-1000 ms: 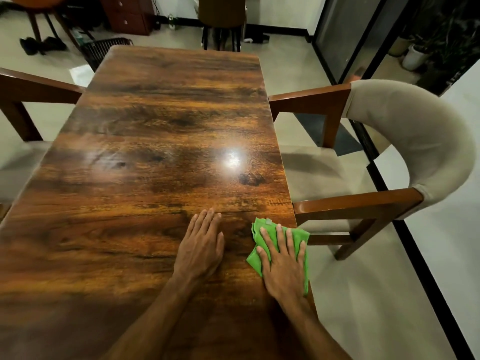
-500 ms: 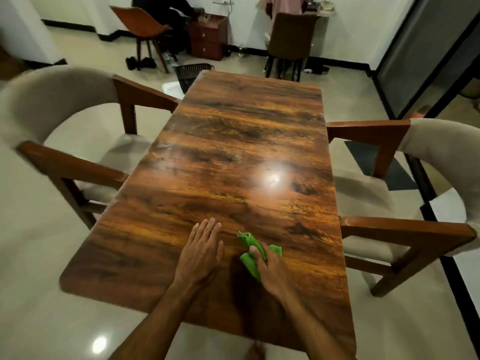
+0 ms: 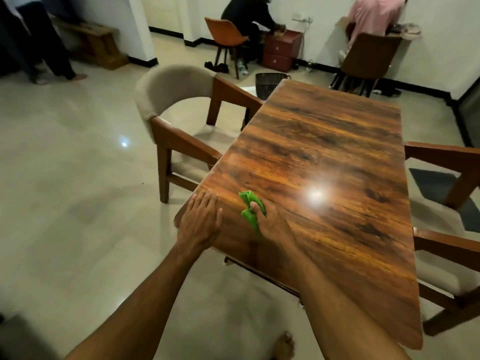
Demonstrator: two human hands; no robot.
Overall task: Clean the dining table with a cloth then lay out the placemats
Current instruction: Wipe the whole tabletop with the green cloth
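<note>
Cloth (image 3: 248, 215), green & bunched, on wood-grain counter (image 3: 324, 141) nr its near left corner, held in right grip (image 3: 271, 220): thumb dug into the folds, other fingers mostly out of sight, one end of cloth sticking out ahead of the hand twd far end. Left grip (image 3: 201, 219) wide & flat, fingers straight & together, palm down over counter's near left corner, fingertips at the left edge; just beside cloth, not touching it. Both forearms bare, reaching in from bottom of view. Bright lamp glare (image 3: 315, 194) on the polish just right of right grip. Armchair w/ beige padded back (image 3: 166, 100) at counter's left side, seat partly under the top. Two more wooden-armed chairs on right side: near chair (image 3: 446, 255) w/ pale seat, far chair (image 3: 441, 154) showing only arm & leg. Dark mat (image 3: 431, 183) on floor (image 3: 65, 178) below far chair. Bare foot (image 3: 284, 344) on the glossy tiles under counter's near end. Bkgd: dark wire basket (image 3: 268, 85) on floor by far left corner; red drawer unit (image 3: 281, 50) by wall; person in dark clothes (image 3: 249, 14) on orange chair (image 3: 226, 32), leaning twd the drawers; person in pink top (image 3: 374, 11) on brown chair (image 3: 368, 55); legs of a standing person (image 3: 52, 48) far left, nr wooden crate (image 3: 96, 42).
</note>
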